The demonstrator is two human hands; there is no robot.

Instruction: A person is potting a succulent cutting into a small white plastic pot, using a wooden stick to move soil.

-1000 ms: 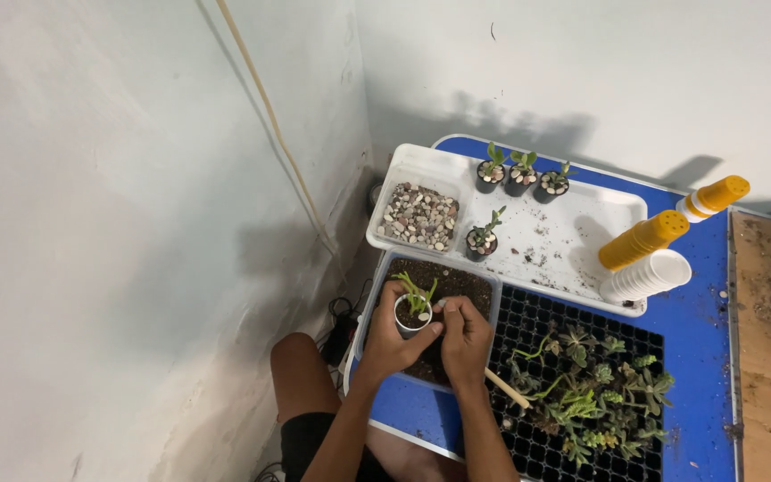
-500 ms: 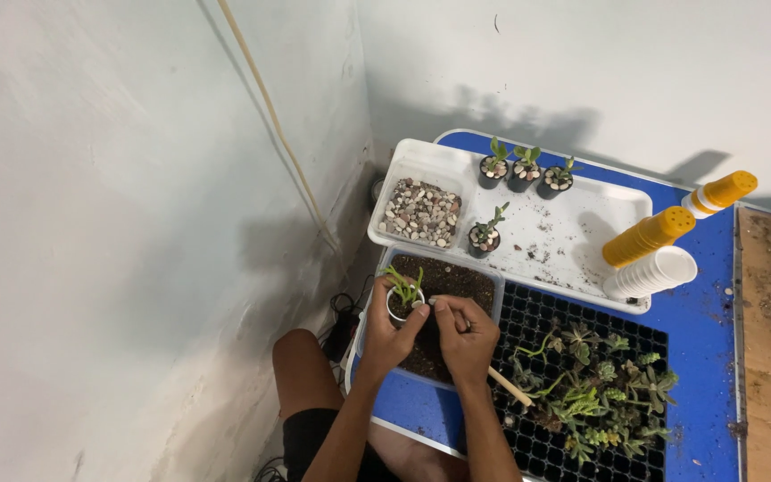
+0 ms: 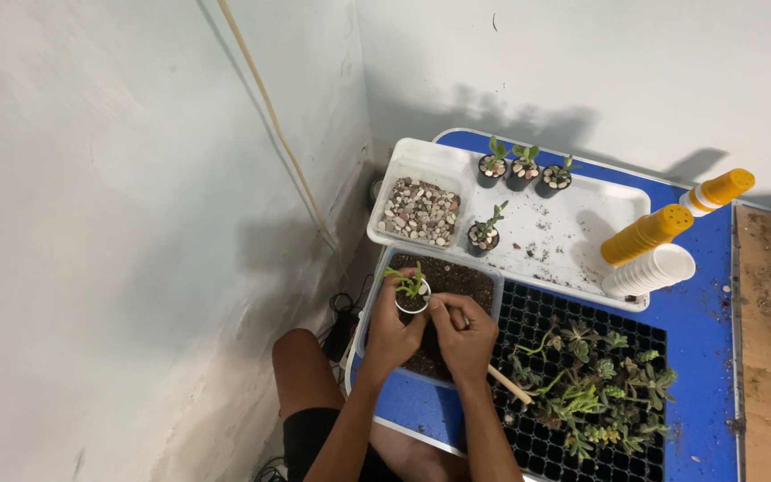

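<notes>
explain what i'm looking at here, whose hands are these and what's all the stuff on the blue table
This is one picture from a camera worn on a person's head, looking down at their own two bare hands. The left hand grips a small white round pot with a green seedling in it, over a clear plastic tub of dark soil. The right hand touches the pot's rim and also holds a thin wooden stick. On the blue table lie a black cell tray of green succulents, a white plastic tray with four small black potted seedlings, a tub of pebbles, and stacked orange and white pots.
</notes>
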